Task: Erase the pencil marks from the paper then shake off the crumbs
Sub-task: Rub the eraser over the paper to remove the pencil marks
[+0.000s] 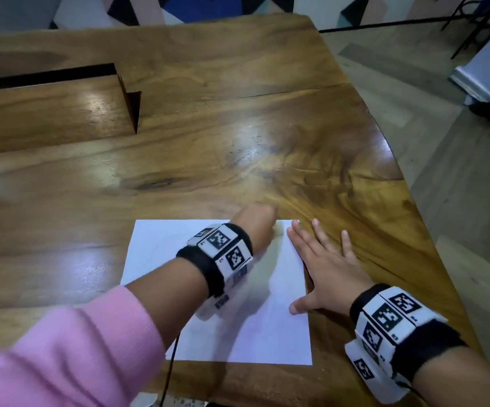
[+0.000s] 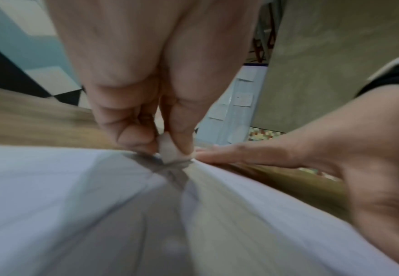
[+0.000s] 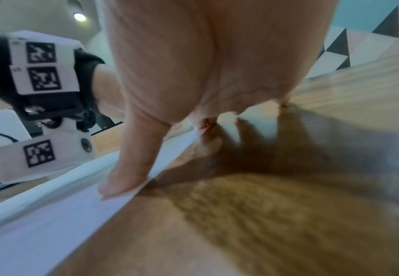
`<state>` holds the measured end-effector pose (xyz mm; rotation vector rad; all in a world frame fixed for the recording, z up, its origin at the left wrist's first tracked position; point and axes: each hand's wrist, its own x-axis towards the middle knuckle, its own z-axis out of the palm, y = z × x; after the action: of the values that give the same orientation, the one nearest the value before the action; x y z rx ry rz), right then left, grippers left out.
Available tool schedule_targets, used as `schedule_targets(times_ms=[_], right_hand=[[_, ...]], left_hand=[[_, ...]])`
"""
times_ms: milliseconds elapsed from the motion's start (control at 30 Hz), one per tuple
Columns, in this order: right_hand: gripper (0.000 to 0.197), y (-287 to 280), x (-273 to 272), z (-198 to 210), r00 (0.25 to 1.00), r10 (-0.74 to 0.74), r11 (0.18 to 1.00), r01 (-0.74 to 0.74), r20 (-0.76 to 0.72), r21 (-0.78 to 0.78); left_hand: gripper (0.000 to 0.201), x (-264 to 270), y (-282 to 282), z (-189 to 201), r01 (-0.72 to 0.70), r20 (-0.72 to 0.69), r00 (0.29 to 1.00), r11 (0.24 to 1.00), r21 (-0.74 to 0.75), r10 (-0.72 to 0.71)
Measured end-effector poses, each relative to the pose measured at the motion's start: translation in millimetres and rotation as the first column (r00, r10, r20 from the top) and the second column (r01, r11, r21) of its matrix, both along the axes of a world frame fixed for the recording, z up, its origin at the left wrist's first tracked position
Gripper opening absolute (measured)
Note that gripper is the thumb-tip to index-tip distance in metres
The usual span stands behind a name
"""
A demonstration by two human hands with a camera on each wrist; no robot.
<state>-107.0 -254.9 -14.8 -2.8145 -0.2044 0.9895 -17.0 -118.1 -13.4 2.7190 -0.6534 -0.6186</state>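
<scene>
We start from the paper (image 1: 217, 292), a white sheet lying flat near the edge of the wooden table (image 1: 237, 127) closest to us. At the paper's far right corner our left hand (image 1: 255, 223) curls round a small white eraser (image 2: 168, 149), pinched between thumb and fingertips, its tip pressed down onto the sheet. Our right hand (image 1: 330, 268) lies flat with fingers spread straight, holding nothing, its thumb and index finger on the paper's right edge and the rest on the wood beside it.

We judge the erasing to be under way: any pencil marks are too faint or blurred for us to make out, so we cannot say how many remain. The shaking-off is not yet done, since the paper is down. Beyond the paper's far edge the table has a stepped cut-out (image 1: 126, 95); nothing blocks our hands.
</scene>
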Motion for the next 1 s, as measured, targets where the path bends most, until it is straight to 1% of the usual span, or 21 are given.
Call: schedule_targets(times_ms=[67,167,233,267,367,433,533,633,667,733,833,867,933,1000], right_hand=[[0.132,0.3,0.9,-0.1,1.000,0.001,1.000,-0.001,-0.009,-0.009],[0.131,0.6,1.2,-0.6,1.000,0.001,1.000,-0.002,-0.018,-0.021],[0.131,0.8,0.4,0.7,1.000,-0.002,1.000,0.002,-0.021,-0.018],[0.131,1.0,0.7,1.4,1.000,-0.004,1.000,0.003,-0.022,-0.015],[0.133,2.5,2.0,3.7,0.999,0.000,1.000,-0.001,-0.038,-0.026],[0.132,2.4,1.6,4.2,0.999,0.002,0.999,-0.003,-0.039,-0.033],[0.132,2.8,2.7,5.3,0.999,0.012,0.999,-0.014,-0.038,-0.035],[0.131,3.0,3.2,4.7,0.999,0.023,0.999,-0.024,-0.045,-0.039],[0.131,3.1,3.1,4.0,0.999,0.026,0.999,-0.028,-0.044,-0.038],[0.130,1.9,2.7,3.1,0.999,0.026,0.999,-0.027,-0.041,-0.036],[0.132,0.7,2.5,2.3,0.999,0.028,0.999,-0.030,-0.036,-0.038],[0.132,0.5,2.5,2.3,0.999,0.029,0.999,-0.030,-0.036,-0.042],[0.132,0.3,2.5,2.2,0.999,0.028,0.998,-0.030,-0.036,-0.046],[0.131,0.3,2.4,1.1,0.999,0.028,0.999,-0.029,-0.030,-0.043]], left_hand=[[0.009,-11.2,3.1,2.2,0.067,-0.021,0.998,0.997,0.042,-0.066],[0.007,-52.4,17.5,-0.7,0.206,-0.068,0.977,0.976,0.065,-0.201],[0.007,-63.0,21.7,-0.9,0.241,-0.105,0.966,0.969,0.056,-0.234],[0.009,-57.8,20.7,1.0,0.230,-0.095,0.970,0.972,0.050,-0.225],[0.014,-24.2,9.8,6.2,0.113,-0.029,0.993,0.993,0.034,-0.112],[0.013,-9.2,2.1,8.1,0.084,-0.030,0.996,0.995,0.045,-0.083],[0.011,-24.9,6.8,9.1,0.125,-0.031,0.992,0.992,0.029,-0.124],[0.008,-60.3,20.2,-1.8,0.267,-0.055,0.963,0.963,0.033,-0.265],[0.006,-66.8,23.4,-4.7,0.282,-0.059,0.958,0.959,0.032,-0.280],[0.006,-60.4,21.7,-4.1,0.233,-0.040,0.972,0.972,0.026,-0.231],[0.009,-25.5,11.2,0.0,0.063,0.011,0.998,0.998,0.016,-0.063],[0.009,-16.4,8.2,1.2,0.037,0.016,0.999,0.999,0.009,-0.037],[0.007,-15.8,5.7,3.2,0.036,0.005,0.999,0.999,0.012,-0.036],[0.004,-37.5,11.6,5.2,0.100,-0.042,0.994,0.995,0.024,-0.099]])
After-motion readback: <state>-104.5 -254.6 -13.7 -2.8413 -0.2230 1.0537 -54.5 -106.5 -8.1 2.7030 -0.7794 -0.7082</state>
